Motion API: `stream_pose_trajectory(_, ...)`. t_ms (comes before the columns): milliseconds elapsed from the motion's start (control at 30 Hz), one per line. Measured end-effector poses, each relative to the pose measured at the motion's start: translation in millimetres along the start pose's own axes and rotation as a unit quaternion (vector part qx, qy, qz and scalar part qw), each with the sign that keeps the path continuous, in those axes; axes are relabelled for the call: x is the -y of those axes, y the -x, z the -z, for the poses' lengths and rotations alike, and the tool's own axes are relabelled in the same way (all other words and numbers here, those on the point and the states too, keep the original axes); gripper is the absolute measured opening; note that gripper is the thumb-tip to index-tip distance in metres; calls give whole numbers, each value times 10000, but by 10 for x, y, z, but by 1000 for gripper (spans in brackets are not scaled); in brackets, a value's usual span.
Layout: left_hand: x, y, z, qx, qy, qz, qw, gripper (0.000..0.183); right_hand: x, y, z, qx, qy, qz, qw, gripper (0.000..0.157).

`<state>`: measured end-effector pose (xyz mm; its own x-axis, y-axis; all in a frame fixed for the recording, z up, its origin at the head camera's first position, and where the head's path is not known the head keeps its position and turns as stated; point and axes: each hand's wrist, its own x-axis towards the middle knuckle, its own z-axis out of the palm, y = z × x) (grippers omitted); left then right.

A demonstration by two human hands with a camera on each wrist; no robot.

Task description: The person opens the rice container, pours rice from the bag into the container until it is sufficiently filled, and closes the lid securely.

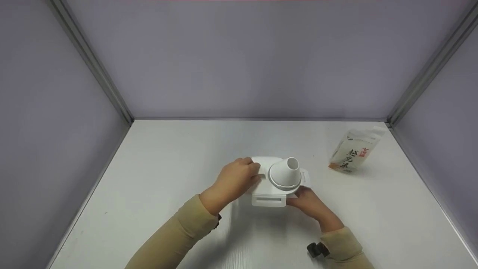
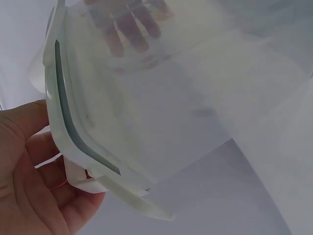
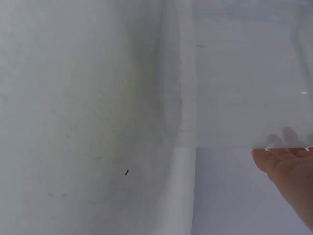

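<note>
Both hands hold a clear plastic storage container [image 2: 146, 117] with a white lid [image 1: 265, 162], in front of the person. A white conical spout [image 1: 285, 173] rises from the lid's right part. White slotted side clips [image 1: 269, 201] stick out from the lid's edges. My left hand [image 1: 233, 181] grips the left end of the lid, its fingers bent around the edge in the left wrist view. On the right, my right hand [image 1: 308, 201] holds the container's clear body below the lid. Its fingertips [image 3: 289, 134] show through the wall in the right wrist view.
A bag of rice [image 1: 353, 151] with dark and red lettering stands, leaning, at the back right of the white table [image 1: 164, 157]. Grey-violet panels [image 1: 261, 59] enclose the table at the back and both sides.
</note>
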<state>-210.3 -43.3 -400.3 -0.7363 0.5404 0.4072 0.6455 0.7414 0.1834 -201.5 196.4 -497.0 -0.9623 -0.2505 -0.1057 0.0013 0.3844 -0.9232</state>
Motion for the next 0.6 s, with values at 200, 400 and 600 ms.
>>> stream_pose_trajectory(200, -30, -20, -15, -39, 27, 135, 9999, 20, 5, -3, -1, 22, -102, 106, 9999, 89)
stream_pose_trajectory(400, -46, -26, -29, -12, -69, 220, 9997, 18, 6, 6, -3, 30, 158, 24, 9999, 90)
stream_pose_trajectory(600, -51, -35, -42, -45, -137, 256, 9996, 20, 5, 3, -2, 25, 88, 30, 10000, 90)
